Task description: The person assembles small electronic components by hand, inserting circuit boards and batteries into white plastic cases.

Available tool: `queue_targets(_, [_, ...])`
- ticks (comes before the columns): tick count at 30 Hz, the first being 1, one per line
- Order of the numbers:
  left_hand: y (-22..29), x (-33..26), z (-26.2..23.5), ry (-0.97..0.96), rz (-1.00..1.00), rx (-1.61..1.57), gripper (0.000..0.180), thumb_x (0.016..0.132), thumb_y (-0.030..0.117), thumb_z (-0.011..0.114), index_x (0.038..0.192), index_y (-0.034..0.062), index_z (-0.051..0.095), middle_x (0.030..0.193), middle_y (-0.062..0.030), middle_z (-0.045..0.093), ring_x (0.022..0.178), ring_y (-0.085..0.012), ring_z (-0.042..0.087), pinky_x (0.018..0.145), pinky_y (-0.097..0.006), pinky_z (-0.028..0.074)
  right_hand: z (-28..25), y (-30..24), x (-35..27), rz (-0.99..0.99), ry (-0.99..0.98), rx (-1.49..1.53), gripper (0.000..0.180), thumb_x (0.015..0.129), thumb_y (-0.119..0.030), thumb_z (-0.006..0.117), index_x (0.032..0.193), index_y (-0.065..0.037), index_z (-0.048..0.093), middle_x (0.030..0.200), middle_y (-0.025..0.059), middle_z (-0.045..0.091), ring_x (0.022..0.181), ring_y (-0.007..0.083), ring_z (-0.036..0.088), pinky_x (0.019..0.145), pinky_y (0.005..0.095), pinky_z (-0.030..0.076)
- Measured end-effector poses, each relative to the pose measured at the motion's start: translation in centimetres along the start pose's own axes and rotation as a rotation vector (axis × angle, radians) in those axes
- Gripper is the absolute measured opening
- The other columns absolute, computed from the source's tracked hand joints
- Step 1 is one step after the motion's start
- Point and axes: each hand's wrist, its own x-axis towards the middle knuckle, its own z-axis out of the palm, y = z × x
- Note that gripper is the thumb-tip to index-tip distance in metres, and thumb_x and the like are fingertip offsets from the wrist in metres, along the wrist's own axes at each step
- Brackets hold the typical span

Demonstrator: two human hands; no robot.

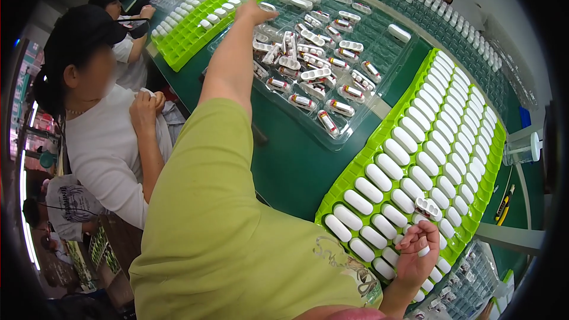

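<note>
Two bare hands work over a green worktop [296,166] seen from above. The person's left arm, in a yellow-green sleeve, stretches far forward across the table; the left hand [253,12] is bent down at the wrist over the far edge of a clear plastic tray [332,136], beside a green grid tray [195,35] at the far left corner. Whether its fingers are closed on anything cannot be told, since they are hidden behind the hand.

That clear tray sits mid-table and holds a loose heap of small white capsule-shaped cases [320,71], many with red and dark parts showing.

The right hand [416,252] rests low at the near right edge, palm turned up, fingers curled loosely inward around a small white piece [424,251]. It lies on a second green grid tray [474,189], which runs along the right side and is filled with rows of closed white oval cases [388,166]. One open case [428,208] lies on top just beyond the fingers.

Another person in a white shirt and dark cap [95,136] sits at the left edge of the table.
</note>
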Motion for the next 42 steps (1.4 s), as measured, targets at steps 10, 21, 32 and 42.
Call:
queue_targets(10, [3.0, -8.8, -1.1, 0.333, 0.492, -0.705, 0.037, 0.080, 0.029, 0.076, 0.106, 0.0029, 0.070, 0.099, -0.0110, 0.072, 0.092, -0.0214, 0.068, 0.085, -0.034, 0.052, 0.0, -0.1, -0.3, 0.080, 0.070, 0.050, 0.030, 0.092, -0.013, 0.060, 0.118, 0.001, 0.052, 0.098, 0.0106, 0.062, 0.070, 0.0121, 0.059, 0.063, 0.0288, 0.056])
queue_targets(21, [16.6, -27.9, -2.3, -0.504, 0.976, -0.812, 0.026, 0.084, 0.020, 0.075, 0.099, 0.0005, 0.069, 0.088, -0.0050, 0.070, 0.079, -0.0108, 0.065, 0.072, -0.026, 0.053, 1.0, -0.7, -0.2, 0.092, -0.081, -0.089, 0.023, 0.090, -0.010, 0.065, 0.109, -0.002, 0.058, 0.095, 0.0048, 0.062, 0.078, 0.0099, 0.058, 0.066, 0.0248, 0.050])
queue_targets(32, [23.9, -40.9, 0.1, -0.562, 1.398, -0.325, 0.046, 0.071, 0.033, 0.078, 0.107, 0.0080, 0.067, 0.100, -0.0103, 0.067, 0.097, -0.0283, 0.063, 0.082, -0.040, 0.051, 1.8, -0.7, -1.3, -0.027, -0.288, -0.396, 0.014, 0.087, -0.012, 0.069, 0.093, -0.002, 0.061, 0.079, -0.0011, 0.061, 0.071, 0.0045, 0.053, 0.063, 0.0226, 0.045])
queue_targets(42, [22.0, -40.8, 0.0, -0.966, 0.971, -0.780, 0.045, 0.084, 0.017, 0.073, 0.124, 0.0047, 0.056, 0.086, -0.0072, 0.062, 0.080, -0.0165, 0.067, 0.063, -0.031, 0.054, 0.8, -1.1, -1.0, -0.120, -0.113, -0.217, 0.006, 0.090, -0.006, 0.065, 0.093, -0.002, 0.060, 0.077, -0.0038, 0.058, 0.067, 0.0020, 0.049, 0.060, 0.0186, 0.040])
